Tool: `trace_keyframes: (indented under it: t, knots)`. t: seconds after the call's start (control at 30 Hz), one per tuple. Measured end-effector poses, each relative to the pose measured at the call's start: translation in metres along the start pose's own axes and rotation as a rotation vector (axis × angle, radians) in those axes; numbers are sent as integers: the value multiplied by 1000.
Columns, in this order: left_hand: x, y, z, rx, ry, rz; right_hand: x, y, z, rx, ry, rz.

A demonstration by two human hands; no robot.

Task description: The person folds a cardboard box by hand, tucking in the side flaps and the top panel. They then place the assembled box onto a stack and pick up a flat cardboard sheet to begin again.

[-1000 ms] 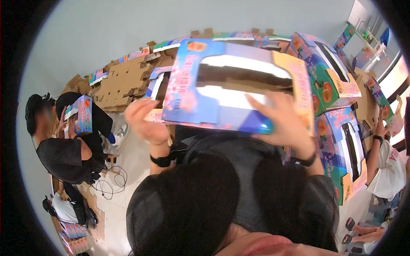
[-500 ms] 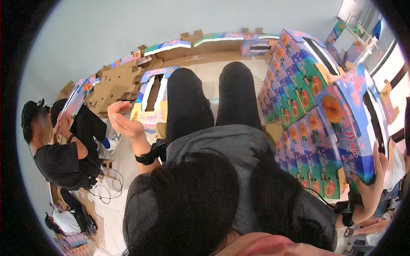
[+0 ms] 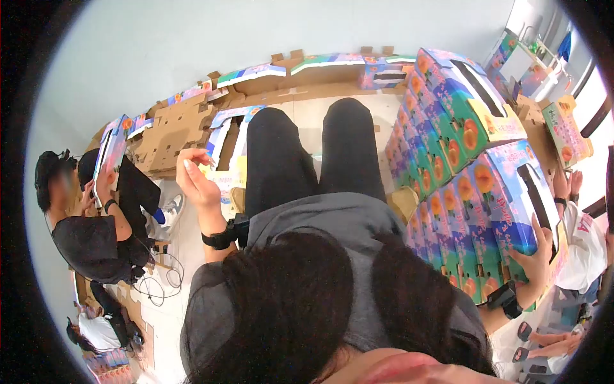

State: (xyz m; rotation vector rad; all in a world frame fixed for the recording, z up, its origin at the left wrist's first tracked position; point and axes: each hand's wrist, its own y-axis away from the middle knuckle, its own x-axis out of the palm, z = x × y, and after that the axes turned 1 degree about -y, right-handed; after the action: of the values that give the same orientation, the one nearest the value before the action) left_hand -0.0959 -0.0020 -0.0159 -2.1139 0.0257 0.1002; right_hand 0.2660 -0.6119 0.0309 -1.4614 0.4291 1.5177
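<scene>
My right hand [image 3: 536,257] grips the near edge of a printed carton [image 3: 502,182] at the end of the lower row on my right. The carton is blue and pink with an orange fruit picture and a dark slot in its top. It stands against the row of like cartons [image 3: 455,214]. My left hand [image 3: 199,182] is raised beside my left knee, its fingers loosely bent and apart, holding nothing. Just beyond it, partly hidden by the hand and my leg, is another printed carton [image 3: 236,168] with a slot and a yellow panel.
A stack of cartons [image 3: 441,115] rises on the right. Brown flattened cardboard [image 3: 169,137] and printed sheets [image 3: 252,73] lie along the wall. A person in black [image 3: 89,237] holds a carton at left; cables [image 3: 160,281] lie on the floor. Another person's hands [image 3: 569,184] are at right.
The carton in my right hand has moved left and away from me, against the row. My left hand has tilted up slightly. A co-worker's hands have appeared at right.
</scene>
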Motion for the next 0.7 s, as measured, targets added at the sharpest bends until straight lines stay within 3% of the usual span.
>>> trace_keyframes:
  t: [0.63, 0.7]
  knots:
    - [-3, 5, 12, -56, 29, 131, 22, -10, -29, 7, -19, 43]
    - [-5, 5, 12, -64, 34, 144, 24, -9, -30, 81, 22, 62]
